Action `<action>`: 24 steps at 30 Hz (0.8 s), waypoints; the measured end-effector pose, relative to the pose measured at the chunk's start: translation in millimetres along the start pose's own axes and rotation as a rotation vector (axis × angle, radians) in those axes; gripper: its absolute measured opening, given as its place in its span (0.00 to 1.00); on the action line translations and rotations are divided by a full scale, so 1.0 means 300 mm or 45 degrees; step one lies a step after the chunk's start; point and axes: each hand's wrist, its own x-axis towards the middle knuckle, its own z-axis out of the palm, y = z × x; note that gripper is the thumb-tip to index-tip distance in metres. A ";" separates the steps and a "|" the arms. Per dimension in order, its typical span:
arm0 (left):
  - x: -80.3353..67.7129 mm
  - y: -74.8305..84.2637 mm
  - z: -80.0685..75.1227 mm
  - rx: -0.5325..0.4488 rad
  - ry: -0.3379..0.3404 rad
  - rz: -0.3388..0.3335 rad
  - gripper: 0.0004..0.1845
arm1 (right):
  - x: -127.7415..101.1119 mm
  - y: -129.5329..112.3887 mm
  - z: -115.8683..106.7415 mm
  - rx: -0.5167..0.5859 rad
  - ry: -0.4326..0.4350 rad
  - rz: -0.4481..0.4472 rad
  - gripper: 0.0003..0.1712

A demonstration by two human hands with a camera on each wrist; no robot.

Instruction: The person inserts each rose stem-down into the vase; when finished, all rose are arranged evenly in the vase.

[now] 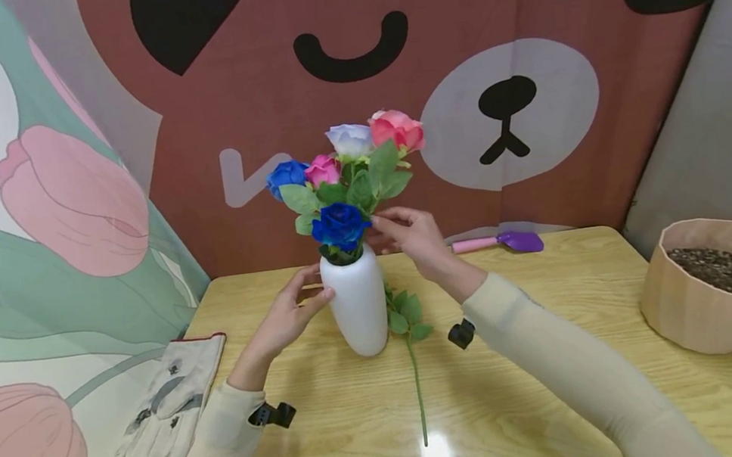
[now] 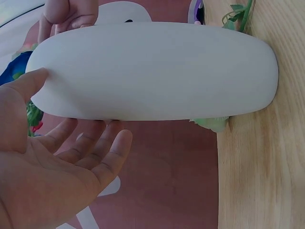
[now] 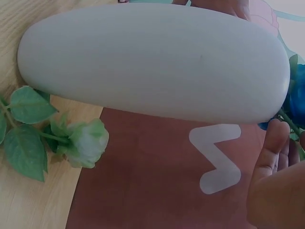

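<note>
A white vase (image 1: 362,309) stands upright in the middle of the wooden table (image 1: 564,387) and holds several artificial roses. The lowest is a dark blue rose (image 1: 340,225) at the vase's mouth. My left hand (image 1: 314,284) rests on the vase's left side, fingers relaxed; in the left wrist view its thumb (image 2: 33,81) touches the vase (image 2: 152,71). My right hand (image 1: 376,229) is at the blue rose's right side, fingertips pinching just below the bloom. The right wrist view shows my fingers (image 3: 271,143) beside the vase (image 3: 152,62).
A loose green stem (image 1: 415,375) lies on the table right of the vase, its pale green bud (image 3: 88,143) behind it. White work gloves (image 1: 169,409) lie at the left edge, a purple trowel (image 1: 521,241) at the back, a beige pot of soil (image 1: 722,284) on the right.
</note>
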 end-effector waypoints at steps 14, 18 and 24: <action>0.008 0.016 -0.005 0.029 0.008 0.029 0.32 | -0.074 0.034 -0.097 -0.144 -0.076 0.072 0.17; 0.010 0.019 -0.004 0.041 0.007 0.017 0.33 | -0.096 0.073 -0.122 -0.210 -0.126 0.116 0.19; 0.005 0.023 -0.001 0.055 0.003 0.006 0.33 | -0.123 0.142 -0.143 -0.331 -0.196 0.189 0.19</action>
